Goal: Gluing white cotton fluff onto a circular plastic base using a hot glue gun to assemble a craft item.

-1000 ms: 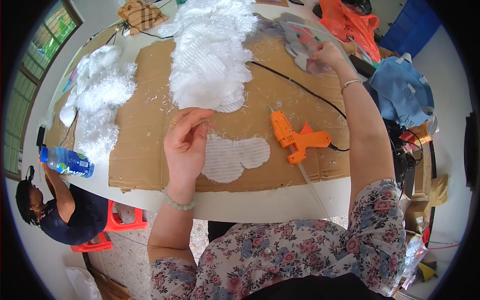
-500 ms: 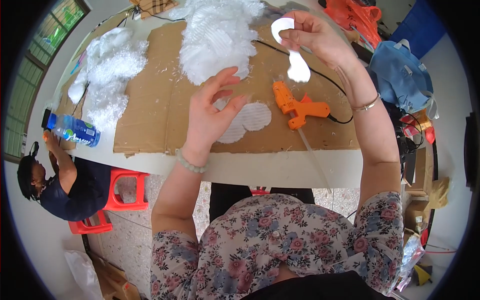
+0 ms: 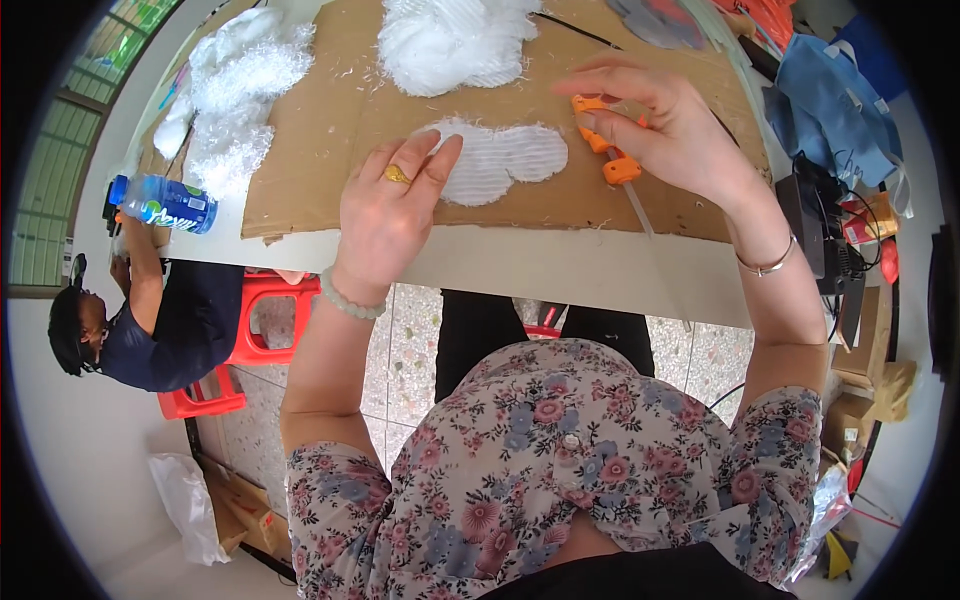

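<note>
Fingers of the left hand are bent and lie close together, near the left edge of a white fluffy piece; I cannot tell if they press on it. This piece lies flat in the upper middle of the frame, on brown cardboard. To its right, the right hand has thumb and forefinger apart over an orange glue gun, and it is not clear whether they grip it. A clear glue stick comes out from the gun, pointing downward in the frame. White fluff is heaped at the top middle, above the piece.
</note>
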Available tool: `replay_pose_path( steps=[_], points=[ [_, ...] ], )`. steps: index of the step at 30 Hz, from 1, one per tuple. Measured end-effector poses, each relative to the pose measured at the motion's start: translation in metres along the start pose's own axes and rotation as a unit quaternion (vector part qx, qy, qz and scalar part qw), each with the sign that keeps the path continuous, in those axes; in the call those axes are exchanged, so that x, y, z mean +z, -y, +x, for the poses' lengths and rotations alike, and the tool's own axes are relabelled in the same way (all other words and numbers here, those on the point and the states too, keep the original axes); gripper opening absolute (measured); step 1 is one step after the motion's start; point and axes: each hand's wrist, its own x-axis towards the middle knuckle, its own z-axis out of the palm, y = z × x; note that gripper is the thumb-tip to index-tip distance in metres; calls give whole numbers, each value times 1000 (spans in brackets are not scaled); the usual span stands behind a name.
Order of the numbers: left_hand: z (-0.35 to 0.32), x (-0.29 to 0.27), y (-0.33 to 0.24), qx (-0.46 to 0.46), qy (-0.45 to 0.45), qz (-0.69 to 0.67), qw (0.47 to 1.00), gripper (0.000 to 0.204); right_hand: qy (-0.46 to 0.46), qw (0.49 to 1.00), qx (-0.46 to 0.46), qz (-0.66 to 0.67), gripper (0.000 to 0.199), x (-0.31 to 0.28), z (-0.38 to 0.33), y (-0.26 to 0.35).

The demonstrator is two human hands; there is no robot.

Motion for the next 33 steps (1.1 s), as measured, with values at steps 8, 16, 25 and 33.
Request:
replay_pose_path(
  steps=[8,16,25,33],
  points=[
    [2,12,-6,68,67,20,995,30,12,996,55,-63,26,-6,-25,-21],
    [6,14,-6,71,97,10,993,28,35,994,71,-75,25,-1,-26,-19],
    [1,12,-7,59,147,7,987,28,66,981,-56,-173,23,29,-14,-27],
    [-2,15,-7,66,139,14,988,29,93,954,-101,-268,25,51,-3,-32]
  ],
)
